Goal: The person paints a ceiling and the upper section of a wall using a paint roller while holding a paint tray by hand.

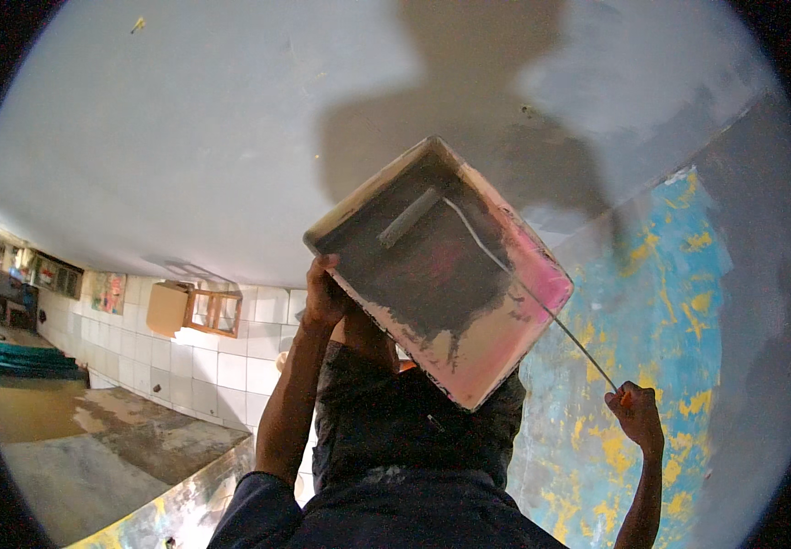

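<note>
The person's left hand [324,295] is curled over the left rim of a wide rectangular paint tray [482,357], pinkish-beige with a smeared dark grey bed; the thumb shows at the edge, while the other fingers are mostly hidden, so how they sit cannot be told. The tray is held up in front of the body, turned so that one corner points toward the lower edge of the view.

The right hand [635,416], well out to the right, is closed in a fist around the orange handle [627,397] of a paint roller with a grey cylindrical sleeve [412,218]. Its thin metal rod [583,355] crosses the tray's pink-stained right side, and the sleeve lies over the grey bed — inside the rim.

Beyond the tray spreads a broad pale grey surface [185,128], with a dark shadow of a head and shoulders [469,82] on it. To the right is a mottled blue-and-yellow patch [661,302], bordered by darker grey.

On the left, white square tiles [231,371] line a wall with a small brown wooden-framed window [213,311] — beside a tan panel [167,308] — above a stained brown-and-grey floor [139,444].
</note>
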The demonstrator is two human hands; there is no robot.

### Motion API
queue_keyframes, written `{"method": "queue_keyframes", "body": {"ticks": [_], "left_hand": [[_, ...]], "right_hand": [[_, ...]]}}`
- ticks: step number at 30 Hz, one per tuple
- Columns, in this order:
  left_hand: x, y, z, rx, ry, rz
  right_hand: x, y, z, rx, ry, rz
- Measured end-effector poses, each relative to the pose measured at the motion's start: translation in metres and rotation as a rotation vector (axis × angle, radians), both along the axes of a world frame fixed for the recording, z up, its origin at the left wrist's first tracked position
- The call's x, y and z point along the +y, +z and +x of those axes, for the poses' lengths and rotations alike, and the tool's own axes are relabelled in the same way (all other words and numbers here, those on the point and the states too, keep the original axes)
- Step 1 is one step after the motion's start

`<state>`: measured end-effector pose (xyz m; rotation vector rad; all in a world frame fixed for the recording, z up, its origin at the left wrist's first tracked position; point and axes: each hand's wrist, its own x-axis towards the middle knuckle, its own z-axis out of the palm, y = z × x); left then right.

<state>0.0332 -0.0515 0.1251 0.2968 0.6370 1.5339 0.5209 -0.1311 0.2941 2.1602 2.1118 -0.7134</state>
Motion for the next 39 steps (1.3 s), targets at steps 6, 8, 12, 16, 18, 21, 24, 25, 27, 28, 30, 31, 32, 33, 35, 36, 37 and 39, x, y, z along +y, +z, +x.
{"method": "queue_keyframes", "body": {"ticks": [6, 8, 12, 16, 18, 21, 24, 25, 27, 28, 30, 31, 32, 33, 35, 36, 37, 39], "left_hand": [[-0.006, 0.001, -0.006, -0.058, 0.007, 0.018], [-0.007, 0.001, -0.006, -0.039, 0.011, 0.038], [-0.008, 0.003, -0.006, 0.023, 0.020, 0.015], [-0.005, 0.001, -0.008, -0.051, 0.008, -0.004], [-0.007, -0.004, -0.010, -0.073, -0.051, 0.026], [-0.008, 0.000, -0.008, -0.032, -0.013, -0.029], [-0.008, 0.012, -0.003, -0.039, 0.003, -0.042], [-0.011, 0.016, -0.001, -0.037, -0.003, -0.043], [-0.015, 0.024, 0.001, 0.064, 0.078, -0.075], [-0.013, 0.021, -0.001, 0.065, 0.077, -0.074], [-0.010, 0.010, -0.005, -0.002, 0.034, -0.037], [-0.011, 0.008, -0.007, -0.003, 0.030, -0.036], [-0.011, 0.008, -0.004, 0.050, 0.039, -0.051], [-0.012, 0.009, -0.004, 0.107, 0.051, -0.062], [-0.010, -0.001, -0.007, 0.063, 0.023, -0.006], [-0.007, -0.003, -0.008, 0.022, 0.010, 0.054], [-0.005, 0.002, -0.005, 0.028, -0.004, 0.073], [-0.009, 0.016, 0.004, 0.082, 0.134, -0.085]], "right_hand": [[0.019, 0.009, -0.023, -0.026, 0.112, -0.038], [0.021, 0.010, -0.026, -0.029, 0.124, -0.036], [0.022, 0.015, -0.037, -0.123, 0.120, -0.083], [0.011, 0.021, -0.023, -0.159, 0.064, -0.098], [0.003, 0.024, -0.015, -0.142, 0.061, -0.078], [-0.005, 0.022, -0.001, -0.098, 0.036, -0.060], [-0.014, 0.011, 0.005, -0.033, -0.028, -0.044], [-0.018, 0.008, 0.006, 0.011, -0.067, -0.025], [-0.027, 0.009, 0.032, -0.042, -0.002, -0.004], [-0.030, 0.012, 0.045, -0.097, 0.068, 0.015], [-0.040, 0.018, 0.062, -0.091, -0.031, -0.035], [-0.044, 0.013, 0.071, -0.124, -0.039, -0.017], [-0.046, 0.010, 0.070, -0.127, -0.052, -0.020], [-0.043, 0.006, 0.063, -0.075, -0.023, -0.007], [-0.035, -0.012, 0.047, -0.160, 0.132, 0.003], [-0.029, -0.009, 0.025, -0.085, 0.055, -0.071], [-0.025, -0.005, 0.009, -0.007, -0.028, -0.136], [-0.030, -0.005, 0.019, 0.016, -0.016, -0.127]]}}
